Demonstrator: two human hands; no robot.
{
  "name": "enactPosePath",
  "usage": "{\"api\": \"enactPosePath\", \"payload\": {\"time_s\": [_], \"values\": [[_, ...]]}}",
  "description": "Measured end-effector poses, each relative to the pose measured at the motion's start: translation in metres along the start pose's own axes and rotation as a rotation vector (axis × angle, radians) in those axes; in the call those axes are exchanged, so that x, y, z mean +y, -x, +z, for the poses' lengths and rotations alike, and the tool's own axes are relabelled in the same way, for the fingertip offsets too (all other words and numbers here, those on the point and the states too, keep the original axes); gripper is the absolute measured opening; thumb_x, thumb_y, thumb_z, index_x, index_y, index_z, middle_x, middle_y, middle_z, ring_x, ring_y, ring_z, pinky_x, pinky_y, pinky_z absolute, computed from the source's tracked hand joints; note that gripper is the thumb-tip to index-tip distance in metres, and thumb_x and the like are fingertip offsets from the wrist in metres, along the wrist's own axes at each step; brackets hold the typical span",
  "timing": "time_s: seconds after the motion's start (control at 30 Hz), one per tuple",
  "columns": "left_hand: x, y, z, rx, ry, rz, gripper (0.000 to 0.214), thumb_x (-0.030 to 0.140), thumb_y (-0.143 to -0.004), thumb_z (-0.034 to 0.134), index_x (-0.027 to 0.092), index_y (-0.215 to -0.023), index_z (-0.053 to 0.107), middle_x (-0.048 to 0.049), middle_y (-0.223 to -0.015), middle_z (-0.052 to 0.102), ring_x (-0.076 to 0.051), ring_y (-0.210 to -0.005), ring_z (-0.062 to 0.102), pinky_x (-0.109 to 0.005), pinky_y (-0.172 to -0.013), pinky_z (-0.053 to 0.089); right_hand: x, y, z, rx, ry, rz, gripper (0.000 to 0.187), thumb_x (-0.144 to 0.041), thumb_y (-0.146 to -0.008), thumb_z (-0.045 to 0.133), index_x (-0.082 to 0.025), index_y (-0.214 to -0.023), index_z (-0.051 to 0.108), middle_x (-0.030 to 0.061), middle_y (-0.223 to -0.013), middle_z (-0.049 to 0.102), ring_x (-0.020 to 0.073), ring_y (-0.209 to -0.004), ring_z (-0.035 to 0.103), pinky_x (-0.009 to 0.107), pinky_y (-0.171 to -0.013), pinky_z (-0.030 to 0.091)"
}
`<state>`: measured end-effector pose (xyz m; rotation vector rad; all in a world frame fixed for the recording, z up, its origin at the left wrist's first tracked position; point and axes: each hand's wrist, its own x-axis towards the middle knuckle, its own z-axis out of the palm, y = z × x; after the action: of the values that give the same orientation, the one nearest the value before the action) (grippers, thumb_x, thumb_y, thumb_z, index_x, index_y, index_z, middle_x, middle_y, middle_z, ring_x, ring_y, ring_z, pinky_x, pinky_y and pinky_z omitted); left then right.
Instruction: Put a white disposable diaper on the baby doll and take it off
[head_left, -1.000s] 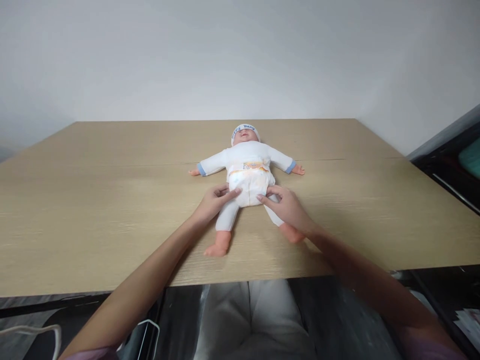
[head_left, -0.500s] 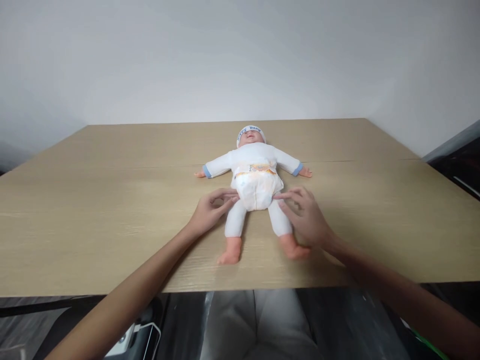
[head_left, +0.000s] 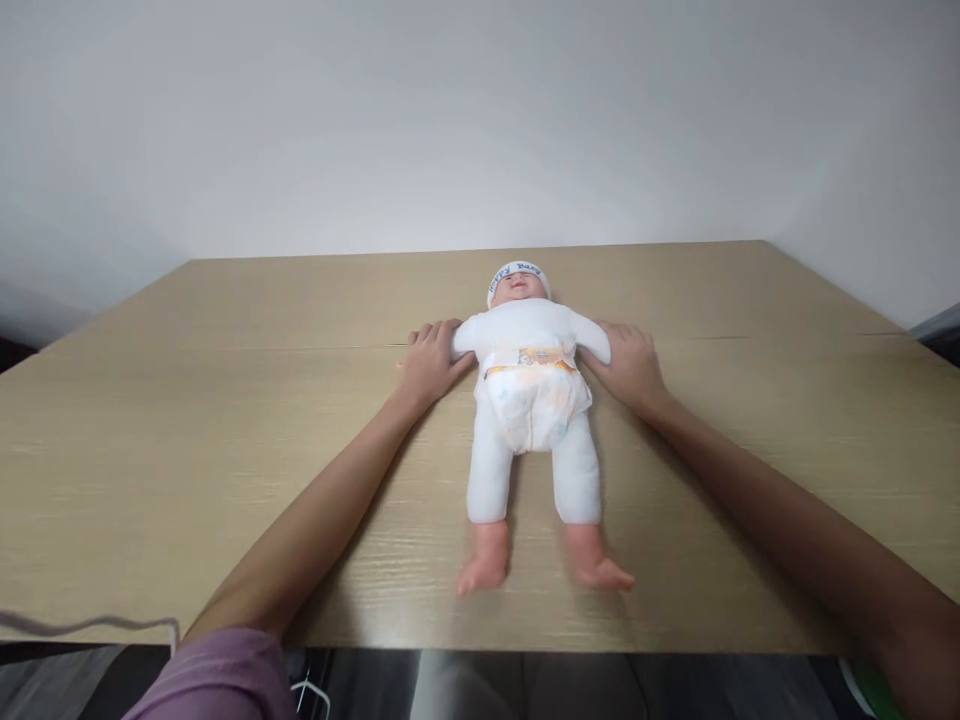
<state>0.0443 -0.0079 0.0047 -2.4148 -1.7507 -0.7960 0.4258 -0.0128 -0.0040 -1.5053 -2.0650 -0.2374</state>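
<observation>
Doll (head_left: 529, 325): laid on its back at the middle of the table (head_left: 225, 500), feet toward the near edge; position on the table little altered from half a second earlier.
Left hand (head_left: 430, 362): shifted from the diaper's leg edge to the doll's arm; fingers closed around the near-left sleeve (head_left: 464, 338), thumb along its lower side.
Right hand (head_left: 632, 368): shifted likewise; fingers closed around the opposite sleeve (head_left: 592, 338), thumb tucked below it. Firmness of either grip cannot be told.
Diaper (head_left: 532, 405): no longer touched. Handling of its leg edges is judged to be left off, with attention passed to the arms.
Doll, appearance: soft white body, pink feet (head_left: 486, 560) turned outward; cuffs hidden under the hands.
Legs (head_left: 491, 470): white, extended, slightly apart, with a strip of bare wood seen between them.
Diaper, appearance: worn over the white body, closed across the front; white, pale-tinted, loose and puckered at the sides.
Headband (head_left: 517, 270): white, seated across the brow, marked with blue lettering.
Waist print (head_left: 540, 357): orange-edged band of small figures, too fine to be made out.
</observation>
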Motion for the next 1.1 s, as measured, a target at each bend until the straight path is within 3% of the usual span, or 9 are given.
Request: {"api": "enactPosePath", "payload": {"time_s": [0.23, 0.33, 0.43, 0.57, 0.63, 0.73, 0.83, 0.97, 1.1], "values": [[0.016, 0.013, -0.013, -0.044, -0.126, -0.158, 0.056, 0.058, -0.101, 0.058, 0.013, -0.134, 0.066, -0.0209, -0.121, 0.077, -0.041, -0.119, 0.068, -0.049, -0.106, 0.047, -0.011, 0.006, -0.006, 0.036, -0.058, 0.050, 0.055, -0.061, -0.110, 0.046, -0.015, -0.126, 0.071, 0.0207, -0.119, 0.076, 0.0379, -0.110, 0.066, 0.045, -0.090, 0.051], [0.039, 0.028, -0.029, -0.044, -0.074, -0.246, 0.052, 0.055, -0.100, 0.062, 0.013, -0.132, 0.067, -0.0202, -0.120, 0.079, -0.040, -0.117, 0.070, -0.046, -0.100, 0.050, -0.027, 0.013, -0.022, 0.050, -0.101, 0.096, 0.049, -0.055, -0.108, 0.047, -0.014, -0.121, 0.072, 0.0218, -0.117, 0.077, 0.0386, -0.109, 0.066, 0.047, -0.091, 0.052], [0.075, 0.064, -0.056, 0.025, 0.055, -0.336, 0.049, 0.057, -0.099, 0.064, 0.019, -0.129, 0.067, -0.0142, -0.116, 0.081, -0.035, -0.107, 0.075, -0.039, -0.087, 0.052, -0.043, 0.032, -0.049, 0.105, -0.220, 0.178, 0.043, -0.050, -0.102, 0.053, -0.015, -0.118, 0.071, 0.0209, -0.116, 0.078, 0.0381, -0.108, 0.068, 0.048, -0.093, 0.053], [0.135, 0.155, -0.104, 0.194, 0.212, -0.364, 0.046, 0.062, -0.090, 0.073, 0.024, -0.117, 0.066, -0.0067, -0.113, 0.080, -0.031, -0.103, 0.076, -0.035, -0.082, 0.052, -0.060, 0.086, -0.106, 0.115, -0.478, 0.225, 0.037, -0.047, -0.095, 0.060, -0.020, -0.119, 0.070, 0.0126, -0.112, 0.080, 0.0314, -0.098, 0.071, 0.041, -0.086, 0.055], [0.167, 0.218, -0.125, 0.180, 0.262, -0.397, 0.049, 0.058, -0.084, 0.078, 0.024, -0.117, 0.063, -0.0061, -0.110, 0.079, -0.031, -0.101, 0.076, -0.035, -0.081, 0.053, -0.067, 0.122, -0.142, 0.053, -0.555, 0.180, 0.034, -0.046, -0.095, 0.063, -0.023, -0.119, 0.070, 0.0080, -0.109, 0.080, 0.0279, -0.093, 0.072, 0.038, -0.083, 0.055], [0.207, 0.322, -0.143, 0.023, 0.399, -0.394, 0.053, 0.053, -0.079, 0.080, 0.023, -0.116, 0.056, -0.0070, -0.105, 0.077, -0.030, -0.092, 0.076, -0.036, -0.079, 0.058, -0.081, 0.183, -0.196, -0.062, -0.565, -0.003, 0.031, -0.042, -0.097, 0.067, -0.024, -0.122, 0.070, 0.0072, -0.112, 0.078, 0.0277, -0.098, 0.072, 0.039, -0.088, 0.055], [0.236, 0.422, -0.148, -0.246, 0.532, -0.431, 0.045, 0.042, -0.082, 0.075, 0.024, -0.116, 0.052, -0.0080, -0.105, 0.077, -0.029, -0.089, 0.077, -0.036, -0.076, 0.059, -0.102, 0.240, -0.232, -0.226, -0.564, -0.187, 0.033, -0.038, -0.099, 0.072, -0.025, -0.128, 0.068, 0.0085, -0.118, 0.076, 0.0291, -0.107, 0.071, 0.041, -0.095, 0.056], [0.255, 0.514, -0.159, -0.524, 0.521, -0.519, 0.041, 0.033, -0.078, 0.069, 0.026, -0.113, 0.050, -0.0071, -0.099, 0.077, -0.030, -0.088, 0.076, -0.037, -0.078, 0.057, -0.140, 0.304, -0.231, -0.472, -0.535, -0.268, 0.034, -0.029, -0.098, 0.070, -0.025, -0.132, 0.068, 0.0094, -0.122, 0.075, 0.0296, -0.116, 0.068, 0.043, -0.102, 0.055], [0.256, 0.539, -0.169, -0.634, 0.468, -0.569, 0.045, 0.050, -0.088, 0.065, 0.025, -0.121, 0.046, -0.0088, -0.103, 0.079, -0.033, -0.094, 0.078, -0.039, -0.083, 0.055, -0.164, 0.348, -0.183, -0.636, -0.469, -0.199, 0.038, -0.025, -0.099, 0.067, -0.021, -0.136, 0.070, 0.0111, -0.133, 0.076, 0.0284, -0.126, 0.068, 0.039, -0.110, 0.052]]}}
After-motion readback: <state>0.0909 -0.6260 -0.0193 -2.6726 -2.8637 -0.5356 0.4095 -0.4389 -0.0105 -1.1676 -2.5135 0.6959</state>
